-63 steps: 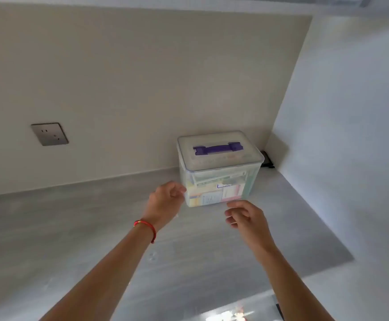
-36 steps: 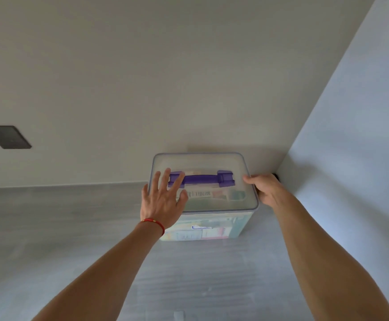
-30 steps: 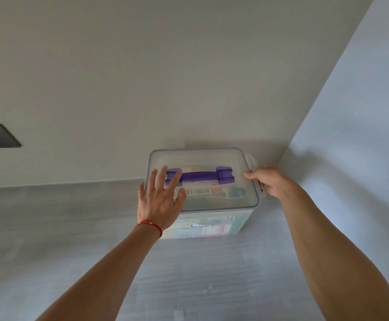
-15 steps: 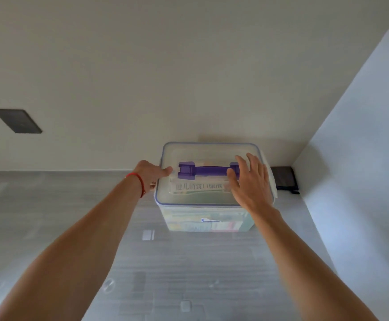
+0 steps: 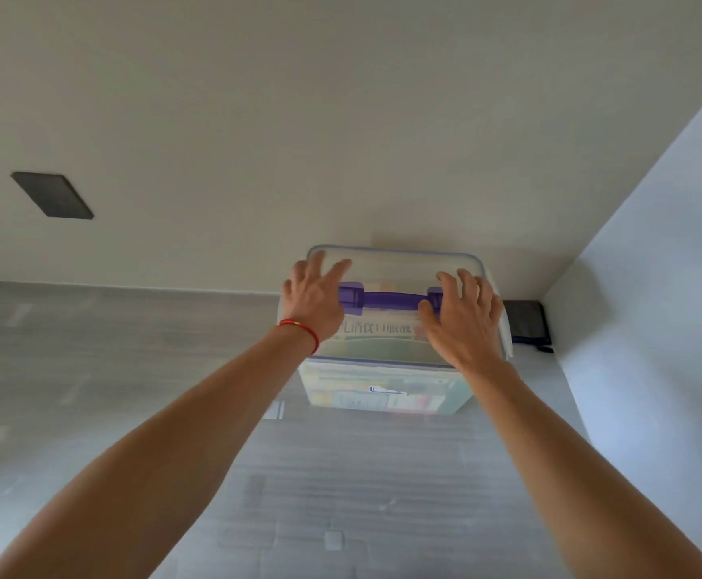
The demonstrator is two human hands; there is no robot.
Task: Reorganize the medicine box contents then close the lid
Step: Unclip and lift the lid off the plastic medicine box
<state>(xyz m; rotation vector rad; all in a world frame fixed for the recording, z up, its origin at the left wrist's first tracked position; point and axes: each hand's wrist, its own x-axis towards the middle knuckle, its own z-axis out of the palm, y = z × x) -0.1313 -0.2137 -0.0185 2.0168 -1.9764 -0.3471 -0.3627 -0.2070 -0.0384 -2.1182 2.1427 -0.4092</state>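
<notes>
Both hands now flat on the lid (image 5: 391,261) of the medicine box (image 5: 382,390). Half a sec ago the left hand (image 5: 313,300) was off at the box's left edge, fingers hooked at the side, prob. working the latch there; now it's up on top, palm down, fingers spread & released, not gripping anything. Its fingertips reach toward the lid's back-left corner, thumb side over the left end of the purple handle (image 5: 388,298). Right hand (image 5: 464,321) hasn't moved much: also open & flat, fingers fanned toward the back-right corner, thumb beside the handle's right end. Handle bar sits between the two hands, untouched by any closed grip.

Right side latch flap (image 5: 506,328) sticks out just past the right hand's little-finger side, looks flipped up. Left latch hidden under the left hand/wrist, can't tell.

Box stands on the grey counter (image 5: 132,369), pushed back near the wall, in the corner. Packets visible thru the clear sides, below both wrists. Dark pouch (image 5: 526,323) lies further right of the right hand, by the side wall.

Meaning: side latches likely done, lid still seated. Task barely begun; nothing inside sorted yet. Next prob. lifting the lid off w/ both hands. Front/back latches, if any, can't be seen.
</notes>
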